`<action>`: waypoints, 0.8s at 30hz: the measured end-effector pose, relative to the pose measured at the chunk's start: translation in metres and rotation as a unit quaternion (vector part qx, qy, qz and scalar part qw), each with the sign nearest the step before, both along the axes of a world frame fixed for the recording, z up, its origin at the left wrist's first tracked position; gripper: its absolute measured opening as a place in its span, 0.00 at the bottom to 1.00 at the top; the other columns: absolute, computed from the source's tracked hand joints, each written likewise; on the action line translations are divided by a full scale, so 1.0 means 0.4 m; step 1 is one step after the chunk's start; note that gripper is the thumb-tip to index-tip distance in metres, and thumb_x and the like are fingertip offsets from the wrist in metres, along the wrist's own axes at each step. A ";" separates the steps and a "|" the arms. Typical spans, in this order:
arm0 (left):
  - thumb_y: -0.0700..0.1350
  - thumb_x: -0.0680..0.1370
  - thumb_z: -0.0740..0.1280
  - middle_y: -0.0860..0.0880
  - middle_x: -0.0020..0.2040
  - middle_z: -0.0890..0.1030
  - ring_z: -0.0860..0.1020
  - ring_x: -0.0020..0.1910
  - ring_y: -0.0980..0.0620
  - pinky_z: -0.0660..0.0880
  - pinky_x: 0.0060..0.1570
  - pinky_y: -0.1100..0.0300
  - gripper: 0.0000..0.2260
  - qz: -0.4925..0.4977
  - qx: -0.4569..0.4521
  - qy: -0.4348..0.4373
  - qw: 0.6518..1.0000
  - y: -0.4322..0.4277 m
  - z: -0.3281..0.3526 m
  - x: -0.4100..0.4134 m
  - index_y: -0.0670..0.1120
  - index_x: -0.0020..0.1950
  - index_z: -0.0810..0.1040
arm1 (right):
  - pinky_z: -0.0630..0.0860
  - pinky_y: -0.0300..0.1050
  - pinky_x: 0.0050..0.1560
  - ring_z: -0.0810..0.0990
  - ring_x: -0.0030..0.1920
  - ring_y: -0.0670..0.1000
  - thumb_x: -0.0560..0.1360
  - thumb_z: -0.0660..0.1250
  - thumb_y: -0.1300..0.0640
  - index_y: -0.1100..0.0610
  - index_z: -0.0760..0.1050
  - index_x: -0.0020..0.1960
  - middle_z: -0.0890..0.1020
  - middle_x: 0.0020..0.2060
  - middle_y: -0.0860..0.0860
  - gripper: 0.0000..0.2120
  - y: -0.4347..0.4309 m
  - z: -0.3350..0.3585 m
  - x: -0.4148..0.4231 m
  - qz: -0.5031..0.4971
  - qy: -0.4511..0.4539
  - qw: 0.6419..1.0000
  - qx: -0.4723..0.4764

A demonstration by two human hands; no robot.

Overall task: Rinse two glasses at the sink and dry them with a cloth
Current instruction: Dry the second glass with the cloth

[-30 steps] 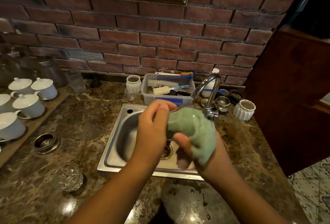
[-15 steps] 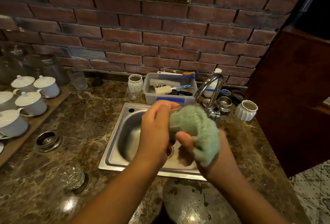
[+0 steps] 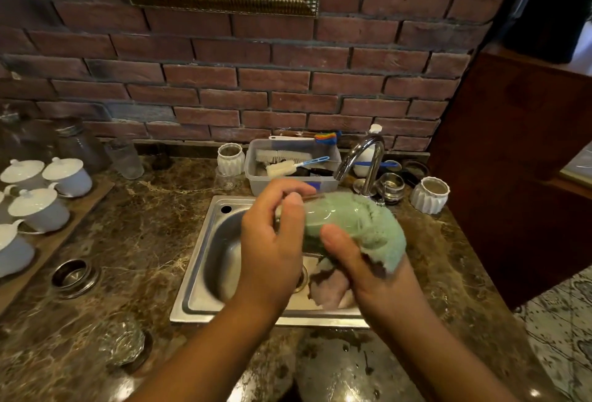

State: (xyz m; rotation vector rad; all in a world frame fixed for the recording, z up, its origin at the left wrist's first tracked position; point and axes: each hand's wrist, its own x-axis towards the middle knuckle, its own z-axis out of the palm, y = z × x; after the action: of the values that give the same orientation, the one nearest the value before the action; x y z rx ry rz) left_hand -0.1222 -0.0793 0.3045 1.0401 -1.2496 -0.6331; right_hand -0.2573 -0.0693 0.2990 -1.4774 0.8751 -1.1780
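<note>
A faceted glass stands near the countertop's front-left edge. Over the sink, the left hand clasps the second glass with curled fingers. The right hand grips the green cloth stuffed inside.

The marble counter holds a steel sink, a glass, a wooden tray and a plastic tub.

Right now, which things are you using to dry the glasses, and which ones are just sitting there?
In the job: left hand gripping the glass; right hand holding the green cloth against it; second glass on the counter; sink; tap.
Just lying about: white lidded cups; tub of brushes; white ribbed jar; framed picture.
</note>
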 end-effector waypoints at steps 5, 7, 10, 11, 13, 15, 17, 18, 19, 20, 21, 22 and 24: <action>0.48 0.77 0.66 0.47 0.33 0.79 0.73 0.25 0.52 0.59 0.17 0.69 0.08 -0.098 0.397 0.384 0.828 -0.017 0.032 -0.014 0.45 0.42 0.80 | 0.64 0.17 0.55 0.73 0.47 0.33 0.78 0.55 0.35 0.52 0.82 0.50 0.82 0.43 0.41 0.24 -0.047 -0.012 -0.026 -0.075 0.380 0.853 -0.350; 0.45 0.79 0.64 0.49 0.31 0.79 0.75 0.25 0.53 0.61 0.16 0.68 0.10 -0.068 0.326 0.354 0.874 -0.018 0.028 -0.023 0.46 0.39 0.80 | 0.74 0.28 0.55 0.78 0.49 0.37 0.77 0.54 0.32 0.53 0.83 0.53 0.85 0.46 0.46 0.29 -0.043 -0.008 -0.029 -0.051 0.357 0.879 -0.312; 0.42 0.81 0.60 0.50 0.38 0.82 0.80 0.38 0.53 0.76 0.33 0.62 0.12 0.024 0.012 0.082 0.996 0.000 0.010 -0.026 0.43 0.43 0.82 | 0.83 0.51 0.52 0.86 0.49 0.50 0.72 0.69 0.37 0.51 0.82 0.56 0.86 0.47 0.53 0.21 -0.015 -0.002 -0.011 0.025 0.040 0.998 -0.034; 0.42 0.80 0.59 0.49 0.41 0.82 0.80 0.42 0.52 0.76 0.41 0.61 0.13 0.040 -0.097 -0.057 0.993 -0.002 -0.006 -0.013 0.41 0.45 0.82 | 0.82 0.56 0.55 0.85 0.52 0.55 0.69 0.75 0.42 0.53 0.81 0.58 0.86 0.50 0.57 0.22 -0.013 -0.007 -0.009 0.049 -0.110 0.989 0.084; 0.41 0.79 0.60 0.44 0.45 0.82 0.80 0.46 0.49 0.75 0.48 0.61 0.13 0.041 -0.217 -0.242 0.945 -0.014 -0.038 0.015 0.37 0.47 0.82 | 0.76 0.60 0.65 0.80 0.63 0.62 0.64 0.81 0.49 0.60 0.77 0.65 0.80 0.61 0.64 0.34 -0.020 -0.030 -0.015 0.098 -0.300 0.916 0.247; 0.42 0.78 0.60 0.45 0.47 0.82 0.80 0.48 0.51 0.74 0.50 0.63 0.12 0.033 -0.206 -0.254 0.944 -0.003 -0.058 0.021 0.38 0.49 0.82 | 0.75 0.59 0.66 0.79 0.64 0.62 0.68 0.80 0.52 0.62 0.75 0.66 0.80 0.63 0.64 0.31 -0.024 -0.019 -0.022 0.120 -0.288 0.916 0.254; 0.45 0.79 0.61 0.53 0.46 0.83 0.80 0.46 0.56 0.76 0.45 0.65 0.11 0.017 -0.061 -0.115 0.991 0.016 -0.048 0.007 0.45 0.49 0.83 | 0.81 0.47 0.54 0.85 0.54 0.54 0.75 0.73 0.52 0.56 0.81 0.54 0.86 0.51 0.52 0.11 -0.025 0.004 -0.032 0.084 -0.082 0.987 0.114; 0.47 0.79 0.62 0.54 0.44 0.83 0.81 0.43 0.56 0.77 0.38 0.64 0.10 0.005 0.053 -0.005 0.999 0.024 -0.033 -0.005 0.49 0.47 0.83 | 0.82 0.40 0.46 0.86 0.45 0.49 0.76 0.69 0.50 0.50 0.81 0.46 0.87 0.43 0.46 0.05 -0.024 0.025 -0.037 0.073 0.038 0.996 0.027; 0.50 0.80 0.63 0.52 0.43 0.84 0.81 0.38 0.55 0.75 0.30 0.62 0.10 -0.024 0.177 0.121 0.976 0.020 -0.024 -0.011 0.52 0.46 0.84 | 0.80 0.36 0.41 0.84 0.38 0.44 0.75 0.68 0.48 0.47 0.80 0.40 0.85 0.36 0.41 0.06 -0.028 0.036 -0.044 0.081 0.140 0.986 -0.048; 0.52 0.80 0.64 0.48 0.43 0.84 0.81 0.33 0.53 0.71 0.24 0.61 0.10 -0.064 0.287 0.226 0.929 0.011 -0.022 -0.009 0.51 0.47 0.84 | 0.78 0.33 0.40 0.83 0.37 0.40 0.74 0.68 0.45 0.46 0.80 0.39 0.84 0.35 0.39 0.08 -0.032 0.040 -0.047 0.093 0.231 0.964 -0.097; 0.54 0.80 0.65 0.44 0.44 0.84 0.79 0.29 0.52 0.69 0.22 0.62 0.13 -0.105 0.365 0.286 0.880 0.003 -0.020 -0.004 0.48 0.53 0.84 | 0.76 0.33 0.42 0.82 0.39 0.38 0.74 0.69 0.43 0.47 0.82 0.41 0.83 0.37 0.39 0.09 -0.039 0.037 -0.050 0.095 0.304 0.937 -0.143; 0.56 0.80 0.65 0.41 0.46 0.83 0.78 0.26 0.52 0.68 0.21 0.63 0.17 -0.145 0.408 0.303 0.849 0.000 -0.022 0.005 0.45 0.58 0.83 | 0.75 0.32 0.43 0.81 0.41 0.36 0.74 0.71 0.43 0.48 0.83 0.44 0.83 0.39 0.39 0.10 -0.043 0.038 -0.054 0.096 0.349 0.916 -0.174; 0.61 0.78 0.64 0.39 0.49 0.83 0.79 0.28 0.51 0.69 0.20 0.62 0.24 -0.228 0.410 0.279 0.838 0.001 -0.023 0.028 0.42 0.61 0.82 | 0.74 0.30 0.40 0.81 0.40 0.37 0.75 0.70 0.44 0.45 0.81 0.43 0.81 0.38 0.36 0.07 -0.047 0.047 -0.069 0.123 0.326 0.920 -0.178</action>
State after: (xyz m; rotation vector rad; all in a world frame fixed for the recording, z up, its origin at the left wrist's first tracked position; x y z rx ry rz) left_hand -0.1112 -0.0789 0.2953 1.0994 -0.6709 -1.8168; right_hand -0.2847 -0.0882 0.3178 -2.2785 0.8944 -0.6698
